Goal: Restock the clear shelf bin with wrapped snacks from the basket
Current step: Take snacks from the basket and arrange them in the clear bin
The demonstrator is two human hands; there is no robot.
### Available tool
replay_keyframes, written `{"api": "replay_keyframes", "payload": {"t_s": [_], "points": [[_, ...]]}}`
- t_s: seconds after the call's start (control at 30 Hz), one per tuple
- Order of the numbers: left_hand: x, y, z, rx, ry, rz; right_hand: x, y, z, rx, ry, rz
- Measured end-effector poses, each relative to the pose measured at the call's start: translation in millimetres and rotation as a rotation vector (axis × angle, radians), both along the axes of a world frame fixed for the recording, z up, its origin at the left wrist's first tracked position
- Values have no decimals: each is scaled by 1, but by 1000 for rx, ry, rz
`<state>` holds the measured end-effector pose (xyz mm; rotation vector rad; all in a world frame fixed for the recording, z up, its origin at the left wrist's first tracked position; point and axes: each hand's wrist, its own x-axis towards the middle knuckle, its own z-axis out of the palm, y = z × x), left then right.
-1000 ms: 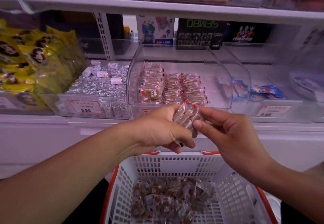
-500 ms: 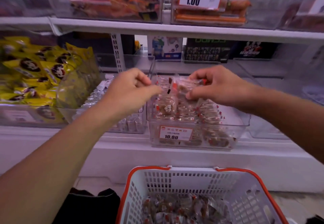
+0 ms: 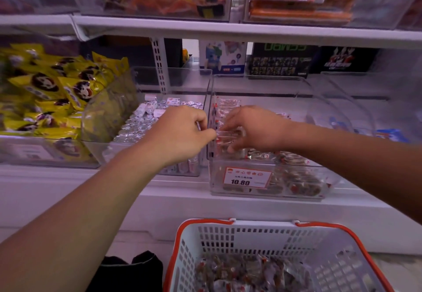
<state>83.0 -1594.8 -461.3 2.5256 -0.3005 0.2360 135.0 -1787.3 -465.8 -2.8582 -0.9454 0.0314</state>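
Observation:
A clear shelf bin (image 3: pixel 258 86) with a 10.80 price tag stands on the middle shelf, partly filled with rows of clear-wrapped brown snacks (image 3: pixel 296 184). My right hand (image 3: pixel 253 129) reaches into its left front corner, fingers curled round a small stack of wrapped snacks (image 3: pixel 225 136). My left hand (image 3: pixel 182 131) is just outside the bin's left wall, thumb and fingers pinching the edge of the same stack. Below, a white basket (image 3: pixel 217 239) with an orange rim holds several more wrapped snacks (image 3: pixel 246 273).
Left of the clear bin is a bin of silver-foil sweets (image 3: pixel 146 122), then a bin of yellow packets (image 3: pixel 50 95). A bin with blue packets (image 3: pixel 388 134) stands to the right. The upper shelf (image 3: pixel 228 29) overhangs with tagged bins. Boxed toys stand behind.
Both hands lifted the stack from above the basket up to the shelf, then lowered it into the bin's left front corner. The view tilted upward.

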Motion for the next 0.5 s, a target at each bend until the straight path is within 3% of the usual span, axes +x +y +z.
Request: {"api": "replay_keyframes", "payload": {"t_s": [0.17,0.27,0.37,0.5], "points": [[-3,-4,1,3,1,-5,0,5,-6,-400,183,33],[-4,-5,1,-5,8,-1,-1,17,-6,-485,246,-5],[-5,-6,1,-4,20,5,2,24,-1,-425,349,-26],[-7,-5,1,35,23,21,4,21,8,-167,380,-12]]}}
